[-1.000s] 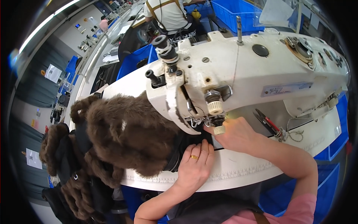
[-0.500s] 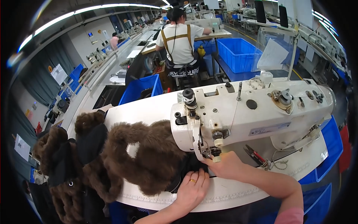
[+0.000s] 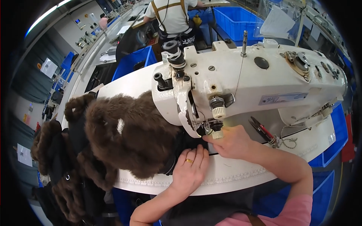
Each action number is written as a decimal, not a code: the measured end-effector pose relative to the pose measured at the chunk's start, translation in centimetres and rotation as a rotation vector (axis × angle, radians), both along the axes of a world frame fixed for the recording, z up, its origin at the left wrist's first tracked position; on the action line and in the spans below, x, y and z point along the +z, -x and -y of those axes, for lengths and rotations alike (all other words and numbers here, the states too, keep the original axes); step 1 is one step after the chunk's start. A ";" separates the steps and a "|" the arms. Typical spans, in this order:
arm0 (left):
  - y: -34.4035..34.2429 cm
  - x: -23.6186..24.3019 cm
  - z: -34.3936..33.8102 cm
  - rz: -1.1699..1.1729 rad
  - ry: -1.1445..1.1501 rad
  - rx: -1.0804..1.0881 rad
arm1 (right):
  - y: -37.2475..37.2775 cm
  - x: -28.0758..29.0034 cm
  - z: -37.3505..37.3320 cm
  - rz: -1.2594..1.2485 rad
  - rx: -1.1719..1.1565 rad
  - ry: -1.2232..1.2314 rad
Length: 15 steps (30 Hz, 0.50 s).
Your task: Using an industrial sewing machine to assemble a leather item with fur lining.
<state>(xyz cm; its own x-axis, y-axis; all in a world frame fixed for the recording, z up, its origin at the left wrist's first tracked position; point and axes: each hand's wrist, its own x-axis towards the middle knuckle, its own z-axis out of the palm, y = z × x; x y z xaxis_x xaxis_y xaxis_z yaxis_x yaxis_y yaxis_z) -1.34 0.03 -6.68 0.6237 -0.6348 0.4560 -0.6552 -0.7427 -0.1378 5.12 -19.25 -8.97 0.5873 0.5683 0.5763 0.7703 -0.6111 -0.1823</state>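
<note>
A brown fur piece with black fabric (image 3: pixel 187 145) lies on the sewing machine's bed, its black part running under the needle area of the white sewing machine (image 3: pixel 241 81). My left hand (image 3: pixel 189 169), with a ring on one finger, rests flat on the black fabric's near edge, fingers stretched toward the needle. Close beside the presser foot is my right hand (image 3: pixel 232 143), its fingers curled together at the fabric's edge. The machine's knob partly covers those fingertips, so what they pinch is hidden. The brown fur (image 3: pixel 132 132) bulges to the left of the machine head.
More fur and black pieces (image 3: pixel 71 158) hang over the table's left end. Red-handled thread snips (image 3: pixel 262 130) and a cord lie right of my right hand. Blue bins (image 3: pixel 235 22) stand behind and at the right. A person in a white shirt (image 3: pixel 169 17) sits ahead.
The view has tilted down and come closer, so the machine looks larger and higher. Both hands stay by the needle, with the fur piece in much the same place.
</note>
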 end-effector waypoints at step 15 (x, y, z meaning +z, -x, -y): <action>-0.5 0.3 -0.1 0.010 -0.028 -0.003 | 0.5 0.0 -0.2 -0.010 0.016 -0.017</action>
<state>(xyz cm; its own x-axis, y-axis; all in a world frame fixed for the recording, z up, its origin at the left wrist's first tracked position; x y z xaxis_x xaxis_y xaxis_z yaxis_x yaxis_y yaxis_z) -0.84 0.12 -6.40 0.6170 -0.6494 0.4444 -0.6562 -0.7363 -0.1649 4.62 -19.04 -9.00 0.5843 0.5674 0.5802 0.7777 -0.5958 -0.2005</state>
